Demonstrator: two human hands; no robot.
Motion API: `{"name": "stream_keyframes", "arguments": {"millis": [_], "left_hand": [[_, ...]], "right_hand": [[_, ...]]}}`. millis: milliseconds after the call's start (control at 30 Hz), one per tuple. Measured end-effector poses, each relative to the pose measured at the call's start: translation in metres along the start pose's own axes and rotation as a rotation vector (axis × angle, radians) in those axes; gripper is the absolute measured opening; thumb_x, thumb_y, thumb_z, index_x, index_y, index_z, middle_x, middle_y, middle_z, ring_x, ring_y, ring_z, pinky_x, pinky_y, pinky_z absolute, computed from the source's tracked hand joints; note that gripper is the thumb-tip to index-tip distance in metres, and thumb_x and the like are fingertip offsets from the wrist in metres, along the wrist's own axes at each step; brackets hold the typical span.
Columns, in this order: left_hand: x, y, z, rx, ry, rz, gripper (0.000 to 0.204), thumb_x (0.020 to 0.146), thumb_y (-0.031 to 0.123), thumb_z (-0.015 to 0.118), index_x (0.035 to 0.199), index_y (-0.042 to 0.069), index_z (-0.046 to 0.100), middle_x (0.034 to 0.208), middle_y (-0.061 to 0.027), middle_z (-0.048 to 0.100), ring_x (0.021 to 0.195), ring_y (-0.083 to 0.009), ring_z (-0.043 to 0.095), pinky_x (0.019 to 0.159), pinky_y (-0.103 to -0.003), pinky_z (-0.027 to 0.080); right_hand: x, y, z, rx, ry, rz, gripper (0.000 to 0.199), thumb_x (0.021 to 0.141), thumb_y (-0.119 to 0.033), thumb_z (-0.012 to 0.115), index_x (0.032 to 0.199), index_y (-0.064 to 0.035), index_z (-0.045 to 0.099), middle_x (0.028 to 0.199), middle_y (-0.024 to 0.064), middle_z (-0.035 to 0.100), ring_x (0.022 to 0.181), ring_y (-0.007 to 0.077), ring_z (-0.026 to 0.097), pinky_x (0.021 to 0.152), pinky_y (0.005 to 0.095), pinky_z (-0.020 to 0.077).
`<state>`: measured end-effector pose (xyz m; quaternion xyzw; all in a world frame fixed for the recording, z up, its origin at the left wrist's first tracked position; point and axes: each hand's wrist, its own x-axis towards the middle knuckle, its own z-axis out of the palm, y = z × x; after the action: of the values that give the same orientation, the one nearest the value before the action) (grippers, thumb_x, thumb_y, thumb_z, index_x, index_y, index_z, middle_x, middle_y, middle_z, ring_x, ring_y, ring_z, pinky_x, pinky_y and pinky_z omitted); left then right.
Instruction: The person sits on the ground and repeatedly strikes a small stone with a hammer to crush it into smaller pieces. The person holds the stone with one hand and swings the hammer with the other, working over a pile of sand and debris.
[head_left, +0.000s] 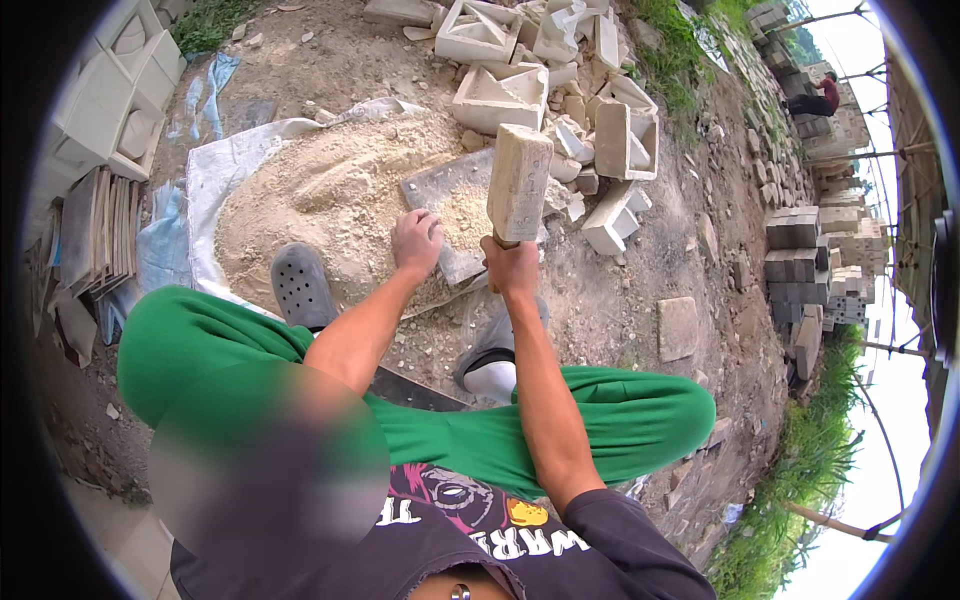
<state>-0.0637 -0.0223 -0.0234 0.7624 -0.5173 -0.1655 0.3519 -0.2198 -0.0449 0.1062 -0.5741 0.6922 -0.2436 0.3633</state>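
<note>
My right hand (511, 266) is wrapped round the handle of a mallet (520, 185). Its large, block-shaped, dusty head points upward, above the crushed pieces. Bent and slightly apart, the fingers of my left hand (417, 242) rest by the left side of a flat grey slab (428, 188); nothing held shows in them. Pale crumbled rubble (463, 215) lies on the slab between my hands, partly hidden by the mallet head. Beyond my left hand, a heap of pale crushed material (310, 185) is spread over a white sheet (207, 165).
Broken pale blocks (500, 97) are piled at the far side. My feet in grey clogs (301, 284) flank the work spot. Thin boards (98, 235) and stacked hollow blocks (110, 90) stand left. Grey blocks (795, 265) and a seated person (822, 97) are far right.
</note>
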Motion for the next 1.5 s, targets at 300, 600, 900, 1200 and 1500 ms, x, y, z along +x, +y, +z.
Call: {"name": "stream_keyframes", "arguments": {"millis": [300, 600, 900, 1200, 1500], "left_hand": [[0.016, 0.005, -0.006, 0.108, -0.003, 0.068, 0.016, 0.087, 0.027, 0.072, 0.099, 0.017, 0.078, 0.108, -0.0019, 0.064, 0.107, -0.0240, 0.057, 0.093, -0.041, 0.042], [0.045, 0.032, 0.006, 0.174, -0.320, 0.099, 0.012, 0.086, 0.026, 0.073, 0.093, 0.020, 0.080, 0.104, -0.0036, 0.065, 0.108, -0.0255, 0.057, 0.095, -0.042, 0.043], [0.064, 0.000, 0.003, 0.098, -0.077, 0.041, 0.042, 0.095, 0.018, 0.055, 0.136, 0.006, 0.058, 0.146, -0.0110, 0.050, 0.136, -0.0314, 0.044, 0.115, -0.042, 0.033], [0.056, -0.018, 0.002, 0.346, -0.424, 0.104, 0.059, 0.094, 0.016, 0.048, 0.150, 0.001, 0.039, 0.162, -0.0153, 0.031, 0.150, -0.0294, 0.028, 0.124, -0.043, 0.021], [0.056, 0.020, 0.014, 0.186, -0.631, 0.329, 0.061, 0.094, 0.014, 0.041, 0.152, -0.003, 0.033, 0.161, -0.0223, 0.027, 0.152, -0.0328, 0.023, 0.124, -0.046, 0.018]], "right_hand": [[0.000, 0.047, 0.019, -0.172, -0.340, 0.336, 0.038, 0.069, -0.031, 0.075, 0.093, -0.0005, 0.075, 0.076, 0.0172, 0.073, 0.071, 0.0298, 0.073, 0.071, 0.0387, 0.0569], [0.007, -0.056, -0.048, 0.129, -0.063, 0.138, 0.030, 0.073, -0.025, 0.075, 0.088, 0.0013, 0.072, 0.066, 0.0100, 0.069, 0.055, 0.0176, 0.068, 0.055, 0.0334, 0.0535], [-0.001, 0.013, 0.018, -0.101, 0.044, -0.138, 0.034, 0.072, -0.025, 0.073, 0.092, 0.0021, 0.070, 0.086, 0.0270, 0.070, 0.085, 0.0453, 0.068, 0.071, 0.0474, 0.0552], [0.007, 0.028, 0.008, -0.057, -0.191, 0.210, 0.030, 0.071, -0.021, 0.075, 0.088, 0.0030, 0.071, 0.066, 0.0096, 0.067, 0.050, 0.0210, 0.066, 0.051, 0.0343, 0.0536], [0.000, -0.096, -0.063, 0.165, -0.034, 0.065, 0.024, 0.076, -0.017, 0.074, 0.087, 0.0023, 0.065, 0.069, 0.0077, 0.066, 0.056, 0.0158, 0.065, 0.054, 0.0312, 0.0524]]}}
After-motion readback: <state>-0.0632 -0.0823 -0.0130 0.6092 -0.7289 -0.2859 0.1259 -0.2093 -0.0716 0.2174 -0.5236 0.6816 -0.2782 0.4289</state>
